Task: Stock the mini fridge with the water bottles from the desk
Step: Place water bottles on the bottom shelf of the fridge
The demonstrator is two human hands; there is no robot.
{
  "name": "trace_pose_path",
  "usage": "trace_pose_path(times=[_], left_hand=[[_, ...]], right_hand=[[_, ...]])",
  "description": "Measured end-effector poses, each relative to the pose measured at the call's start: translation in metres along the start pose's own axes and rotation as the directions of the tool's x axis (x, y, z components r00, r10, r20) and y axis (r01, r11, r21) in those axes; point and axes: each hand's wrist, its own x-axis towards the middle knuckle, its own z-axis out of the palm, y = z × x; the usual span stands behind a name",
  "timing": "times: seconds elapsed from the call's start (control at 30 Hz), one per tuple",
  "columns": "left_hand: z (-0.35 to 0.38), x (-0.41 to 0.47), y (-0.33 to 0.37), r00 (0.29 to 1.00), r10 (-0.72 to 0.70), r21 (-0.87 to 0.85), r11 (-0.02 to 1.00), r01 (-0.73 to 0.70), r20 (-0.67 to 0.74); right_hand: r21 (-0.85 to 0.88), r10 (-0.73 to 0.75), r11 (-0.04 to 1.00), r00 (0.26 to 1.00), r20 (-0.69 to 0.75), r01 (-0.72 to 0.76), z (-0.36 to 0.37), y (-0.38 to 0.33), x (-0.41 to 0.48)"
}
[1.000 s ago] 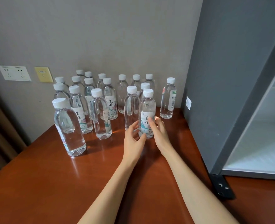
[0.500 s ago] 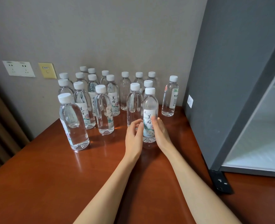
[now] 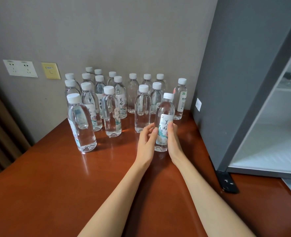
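We have drawn the front bottle (image 3: 164, 108) out of the cluster of bottles (image 3: 110, 106) on the tabletop (image 3: 55, 185) and nearer the mini fridge (image 3: 226, 82), with left hand (image 3: 147, 142) and right hand (image 3: 174, 141) both in a close grip round its label (image 3: 163, 129), which reads 美好, so we judge the carry is starting.

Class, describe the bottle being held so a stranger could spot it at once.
Start at the grey mini fridge on the right of the red-brown desk. Just left of it, before the standing bottles, one water bottle leans. It alone is gripped by the left hand and right hand, label facing you.
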Motion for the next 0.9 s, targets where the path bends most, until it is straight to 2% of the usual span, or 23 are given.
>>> trace_pose_path(times=[0.1, 0.3, 0.5, 0.63, 0.9], left_hand=[[0.0, -0.006, 0.003, 1.0, -0.011, -0.004, 1.0, 0.011, -0.008], [0.003, -0.02, 0.009, 1.0, -0.006, 0.043, 0.999, 0.005, 0.011], [0.003, -0.036, 0.014, 1.0, 0.0, 0.035, 0.999, -0.001, 0.01], [0.002, -0.049, 0.015, 1.0, 0.016, 0.069, 0.997, -0.018, 0.022], [-0.004, -0.076, 0.027, 0.999, 0.014, 0.054, 0.998, -0.016, 0.049]], right_hand=[[-0.03, -0.006, 1.0, 1.0, -0.01, 0.005, 0.0, -0.001, -0.006], [0.034, -0.002, 0.999, 0.999, -0.034, 0.003, -0.001, -0.002, -0.019], [-0.019, 0.13, 0.991, 0.991, -0.022, -0.131, -0.007, -0.005, -0.038], [-0.026, 0.151, 0.988, 0.988, -0.03, -0.152, -0.008, -0.012, -0.051], [-0.078, 0.129, 0.989, 0.991, 0.022, -0.127, -0.016, -0.017, -0.079]])
